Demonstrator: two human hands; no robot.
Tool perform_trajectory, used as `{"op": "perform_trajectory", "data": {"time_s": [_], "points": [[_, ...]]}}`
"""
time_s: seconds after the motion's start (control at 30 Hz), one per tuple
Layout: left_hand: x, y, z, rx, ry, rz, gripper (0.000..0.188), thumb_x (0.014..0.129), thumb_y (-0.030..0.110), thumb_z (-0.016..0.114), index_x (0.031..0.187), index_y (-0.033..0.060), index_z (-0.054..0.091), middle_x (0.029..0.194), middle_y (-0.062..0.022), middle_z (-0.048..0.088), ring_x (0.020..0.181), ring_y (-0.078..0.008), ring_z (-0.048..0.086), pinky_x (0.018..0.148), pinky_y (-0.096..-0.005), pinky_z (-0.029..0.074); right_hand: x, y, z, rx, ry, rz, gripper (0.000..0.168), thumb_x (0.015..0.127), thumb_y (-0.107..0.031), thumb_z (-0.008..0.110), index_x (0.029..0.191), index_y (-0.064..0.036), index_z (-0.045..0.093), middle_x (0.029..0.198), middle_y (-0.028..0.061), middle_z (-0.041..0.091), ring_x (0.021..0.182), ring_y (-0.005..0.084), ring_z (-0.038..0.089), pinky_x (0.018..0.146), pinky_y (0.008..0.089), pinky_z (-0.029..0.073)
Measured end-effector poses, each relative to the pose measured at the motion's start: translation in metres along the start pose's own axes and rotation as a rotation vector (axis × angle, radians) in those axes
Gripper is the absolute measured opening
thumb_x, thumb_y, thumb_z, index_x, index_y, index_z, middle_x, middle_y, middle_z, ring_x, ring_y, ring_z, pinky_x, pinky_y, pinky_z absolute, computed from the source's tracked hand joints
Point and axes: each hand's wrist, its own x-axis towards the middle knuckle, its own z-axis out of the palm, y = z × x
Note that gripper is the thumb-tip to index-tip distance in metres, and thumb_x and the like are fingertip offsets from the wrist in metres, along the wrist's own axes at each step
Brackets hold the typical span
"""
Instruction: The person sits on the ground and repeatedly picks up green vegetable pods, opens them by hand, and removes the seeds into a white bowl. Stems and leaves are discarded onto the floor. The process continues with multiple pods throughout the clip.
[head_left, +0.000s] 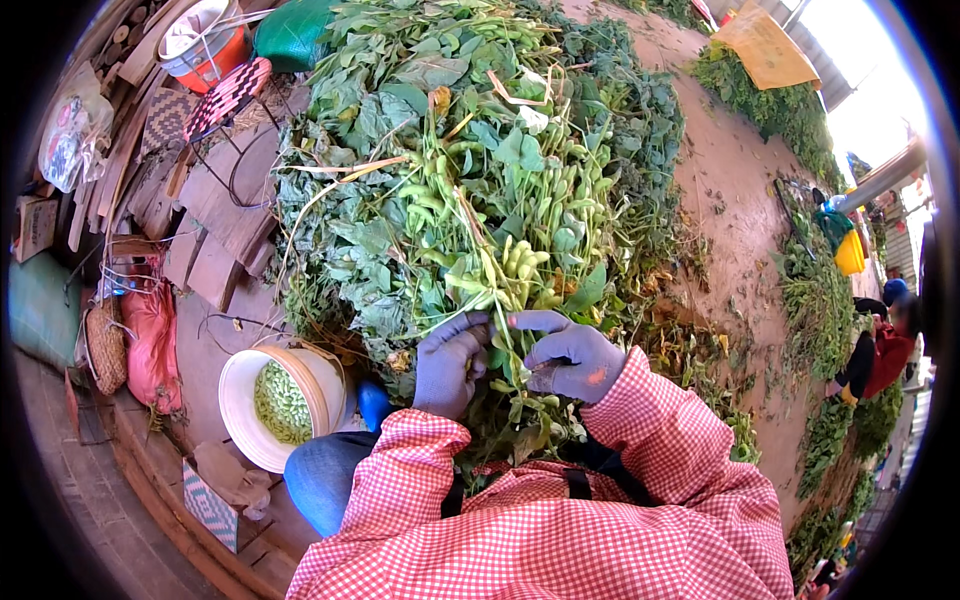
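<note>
A soybean stalk (487, 259) with plump green pods (521, 262) runs down between my two gloved hands. My left hand (452, 365), in a grey-purple glove, has its bent fingers closed at the stalk's left side. From the right, my right hand (576, 361) grips around the same stalk, its index finger reaching across and its thumb lower down among leaves. The fingertips are partly hidden by foliage. A large heap of soybean plants (375, 247) lies before me. Left of my knee, a white bucket (238, 409) leans towards me, with shelled green beans (281, 405) inside.
At the left are a woven-seat stool (229, 97), an orange bucket (214, 64), wooden boards (225, 172) and a red sack (152, 345). More cut plants (814, 300) lie along the right. Another person (885, 352) sits at the far right.
</note>
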Motion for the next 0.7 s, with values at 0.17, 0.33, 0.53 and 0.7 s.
{"op": "perform_trajectory", "data": {"time_s": [0.17, 0.33, 0.53, 0.7], "points": [[-0.002, 0.009, 0.002, 0.384, -0.124, 0.016, 0.029, 0.083, 0.003, 0.058, 0.112, 0.0006, 0.061, 0.078, -0.0019, 0.062, 0.052, -0.0069, 0.046, 0.046, -0.0209, 0.035, -0.004, -0.016, -0.004, 0.375, 0.019, 0.277, 0.027, 0.084, -0.005, 0.063, 0.110, 0.001, 0.062, 0.107, 0.0115, 0.059, 0.078, 0.0148, 0.059, 0.067, 0.0268, 0.049], [0.009, -0.006, -0.006, 0.691, -0.137, 0.256, 0.032, 0.082, 0.003, 0.058, 0.113, 0.0053, 0.063, 0.078, 0.0013, 0.058, 0.060, -0.0046, 0.048, 0.053, -0.0203, 0.039, 0.001, -0.012, 0.002, 0.682, 0.141, 0.410, 0.031, 0.086, -0.007, 0.061, 0.117, 0.000, 0.059, 0.076, 0.0016, 0.059, 0.062, 0.0060, 0.051, 0.053, 0.0228, 0.042], [0.007, 0.000, 0.000, 0.818, -0.198, 0.350, 0.031, 0.080, 0.001, 0.059, 0.111, 0.0018, 0.062, 0.086, -0.0050, 0.064, 0.075, -0.0105, 0.057, 0.069, -0.0253, 0.048, 0.011, -0.005, 0.032, 0.129, 0.300, 0.358, 0.035, 0.081, -0.012, 0.066, 0.113, 0.002, 0.059, 0.080, 0.0052, 0.060, 0.066, 0.0091, 0.053, 0.061, 0.0241, 0.046], [0.001, 0.007, 0.004, 0.945, -0.208, 0.521, 0.032, 0.076, 0.005, 0.064, 0.107, 0.0019, 0.064, 0.092, -0.0118, 0.067, 0.083, -0.0167, 0.063, 0.078, -0.0284, 0.049, 0.015, -0.025, 0.023, 0.227, 0.301, 0.521, 0.038, 0.079, -0.013, 0.069, 0.111, 0.005, 0.060, 0.079, 0.0046, 0.062, 0.068, 0.0095, 0.055, 0.065, 0.0249, 0.048]]}}
